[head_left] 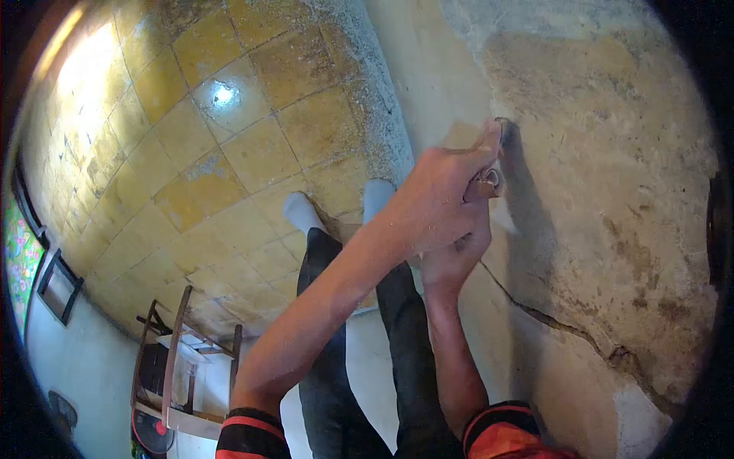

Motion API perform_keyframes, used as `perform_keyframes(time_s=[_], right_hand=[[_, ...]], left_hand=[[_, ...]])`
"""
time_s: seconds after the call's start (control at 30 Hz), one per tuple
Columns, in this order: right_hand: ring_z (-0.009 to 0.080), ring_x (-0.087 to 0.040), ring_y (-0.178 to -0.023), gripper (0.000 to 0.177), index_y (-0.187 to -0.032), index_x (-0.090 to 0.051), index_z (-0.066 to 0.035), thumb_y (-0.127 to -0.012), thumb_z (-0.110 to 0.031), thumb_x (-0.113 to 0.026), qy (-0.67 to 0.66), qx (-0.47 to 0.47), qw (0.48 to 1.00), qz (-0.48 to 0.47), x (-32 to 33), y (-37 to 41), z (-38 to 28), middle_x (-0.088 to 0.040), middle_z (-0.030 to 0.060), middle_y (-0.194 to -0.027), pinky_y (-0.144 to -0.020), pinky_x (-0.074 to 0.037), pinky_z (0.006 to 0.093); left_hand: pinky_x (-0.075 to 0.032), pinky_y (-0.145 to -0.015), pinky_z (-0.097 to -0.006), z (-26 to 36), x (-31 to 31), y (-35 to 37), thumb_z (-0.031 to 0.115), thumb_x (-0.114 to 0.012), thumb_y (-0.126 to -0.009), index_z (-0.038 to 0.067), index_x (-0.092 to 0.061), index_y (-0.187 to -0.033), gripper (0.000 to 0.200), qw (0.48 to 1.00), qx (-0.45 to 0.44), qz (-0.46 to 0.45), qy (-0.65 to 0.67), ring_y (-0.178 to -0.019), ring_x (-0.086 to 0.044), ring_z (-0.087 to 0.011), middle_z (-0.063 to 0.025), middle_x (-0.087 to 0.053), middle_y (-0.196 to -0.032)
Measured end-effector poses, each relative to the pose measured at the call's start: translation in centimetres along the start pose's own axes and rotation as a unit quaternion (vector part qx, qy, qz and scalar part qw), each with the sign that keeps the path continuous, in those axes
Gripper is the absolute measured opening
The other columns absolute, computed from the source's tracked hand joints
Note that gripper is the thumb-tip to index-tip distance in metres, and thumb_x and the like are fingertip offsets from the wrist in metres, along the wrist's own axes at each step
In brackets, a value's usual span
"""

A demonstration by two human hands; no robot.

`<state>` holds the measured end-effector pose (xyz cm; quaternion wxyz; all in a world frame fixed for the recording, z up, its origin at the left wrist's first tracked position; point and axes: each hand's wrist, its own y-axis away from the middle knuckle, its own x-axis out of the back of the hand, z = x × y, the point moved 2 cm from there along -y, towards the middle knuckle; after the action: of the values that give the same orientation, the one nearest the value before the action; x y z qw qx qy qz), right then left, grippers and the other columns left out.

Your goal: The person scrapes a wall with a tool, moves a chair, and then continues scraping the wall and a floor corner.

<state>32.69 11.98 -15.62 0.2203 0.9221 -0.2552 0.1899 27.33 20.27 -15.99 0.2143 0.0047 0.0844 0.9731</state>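
Apparently, a small brownish piece with a curled, ring-like end (491,180) is held close to the worn wall (619,145), at the far end of both outstretched arms. Around it the left hand (436,183) is closed; the right hand (456,264) is brought in just below and partly behind, and whether anything is gripped by its hidden fingers cannot be told. Steadiness would be best served if the two wrists were kept close together and the piece were pinched firmly, with light, even pressure, since the crumbly surface could flake under a hard push. The fingertips are better kept off the rough plaster, and a clear line of sight past the knuckles is worth having, as much of the piece is covered by them. Only its rounded end is exposed, thin-edged and seemingly hollow; its length and material cannot be made out. Beside the raised fingertips a dark spot (504,131) is seen, though whether it belongs to the piece or to the wall is unclear. Lower down, the plaster is split by a jagged crack (562,325), and whitish grit (375,115) is scattered along the tiled floor's edge.
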Motion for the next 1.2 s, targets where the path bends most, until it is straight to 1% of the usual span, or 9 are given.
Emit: perform_keyframes(time_s=[0.13,0.23,0.33,0.7,0.8,0.9,1.03,1.1,1.2], right_hand=[[0.0177,-0.054,-0.103,0.045,-0.118,-0.050,0.005,-0.088,-0.027,-0.059,0.009,0.032,0.999,-0.003,-1.7,-0.7,0.7,-0.060,0.0119,-0.109,-0.090,-0.042,0.0315],[0.0178,-0.054,-0.105,0.045,-0.120,-0.049,0.004,-0.087,-0.025,-0.061,-0.035,-0.067,0.997,0.018,-0.6,0.3,-0.1,-0.060,0.0125,-0.110,-0.089,-0.042,0.0316],[0.0178,-0.054,-0.105,0.044,-0.121,-0.049,0.004,-0.088,-0.023,-0.059,0.066,-0.012,0.997,-0.040,0.3,-1.3,0.1,-0.060,0.0126,-0.111,-0.089,-0.042,0.0314],[0.0180,-0.053,-0.107,0.048,-0.123,-0.049,0.003,-0.086,-0.027,-0.060,0.034,-0.093,0.995,-0.028,-1.4,-1.7,-0.6,-0.059,0.0126,-0.112,-0.090,-0.042,0.0315],[0.0169,-0.052,-0.106,0.049,-0.124,-0.049,0.003,-0.086,-0.026,-0.060,0.003,-0.052,0.998,-0.028,-0.1,-1.2,-1.8,-0.059,0.0122,-0.111,-0.089,-0.041,0.0308],[0.0158,-0.051,-0.105,0.050,-0.125,-0.048,0.004,-0.087,-0.026,-0.060,-0.005,-0.059,0.997,-0.046,0.1,-2.0,-1.3,-0.059,0.0116,-0.111,-0.089,-0.041,0.0298],[0.0152,-0.051,-0.104,0.050,-0.125,-0.048,0.004,-0.088,-0.028,-0.060,0.008,-0.058,0.998,-0.019,-0.9,-1.6,-2.1,-0.059,0.0108,-0.110,-0.088,-0.041,0.0290],[0.0111,-0.053,-0.091,0.037,-0.114,-0.052,0.003,-0.087,-0.020,-0.059,0.008,-0.063,0.998,-0.029,-0.7,-1.0,-4.5,-0.059,0.0069,-0.101,-0.075,-0.044,0.0247],[0.0147,-0.052,-0.102,0.048,-0.123,-0.047,0.003,-0.088,-0.026,-0.060,-0.008,-0.128,0.990,-0.059,-1.1,-2.0,-3.3,-0.058,0.0116,-0.112,-0.084,-0.042,0.0285]], left_hand=[[-0.046,-0.060,-0.0435,-1.2,1.3,-1.5,0.003,-0.052,-0.070,-0.004,-0.060,-0.087,0.020,0.998,-0.021,-0.033,-0.045,-0.068,-0.054,-0.0462,-0.0286,-0.049,-0.068],[-0.046,-0.060,-0.0433,-1.0,0.9,-0.6,0.003,-0.053,-0.070,-0.003,-0.060,-0.089,0.022,0.999,-0.013,-0.032,-0.031,-0.067,-0.053,-0.0461,-0.0287,-0.049,-0.068],[-0.047,-0.060,-0.0432,-0.5,1.1,-1.5,0.003,-0.054,-0.069,-0.003,-0.061,-0.089,0.021,0.998,0.004,-0.032,-0.044,-0.066,-0.053,-0.0459,-0.0284,-0.049,-0.068],[-0.047,-0.060,-0.0431,-0.5,2.5,-3.2,0.003,-0.056,-0.068,-0.002,-0.059,-0.080,0.013,0.998,0.031,-0.017,-0.046,-0.067,-0.054,-0.0460,-0.0270,-0.052,-0.068],[-0.050,-0.069,-0.0447,-0.2,1.1,-1.3,-0.001,-0.058,-0.061,-0.005,-0.056,-0.097,0.036,0.998,-0.008,-0.041,-0.055,-0.076,-0.061,-0.0439,-0.0261,-0.060,-0.074],[-0.049,-0.070,-0.0447,-0.3,1.2,-1.8,-0.001,-0.057,-0.063,-0.006,-0.055,-0.099,0.037,0.998,0.005,-0.032,-0.056,-0.078,-0.060,-0.0451,-0.0266,-0.060,-0.076],[-0.045,-0.058,-0.0448,-0.5,2.0,-2.5,0.004,-0.055,-0.070,-0.003,-0.055,-0.078,0.011,1.000,0.006,-0.023,-0.020,-0.065,-0.050,-0.0472,-0.0266,-0.050,-0.067],[-0.045,-0.058,-0.0448,0.2,1.0,-1.2,0.005,-0.054,-0.072,-0.004,-0.054,-0.079,0.011,0.999,-0.006,-0.009,0.033,-0.064,-0.048,-0.0476,-0.0270,-0.049,-0.067],[-0.045,-0.058,-0.0439,-0.1,2.0,-2.4,0.005,-0.053,-0.075,-0.004,-0.055,-0.083,0.013,0.998,0.049,-0.038,-0.024,-0.064,-0.047,-0.0476,-0.0273,-0.048,-0.067]])
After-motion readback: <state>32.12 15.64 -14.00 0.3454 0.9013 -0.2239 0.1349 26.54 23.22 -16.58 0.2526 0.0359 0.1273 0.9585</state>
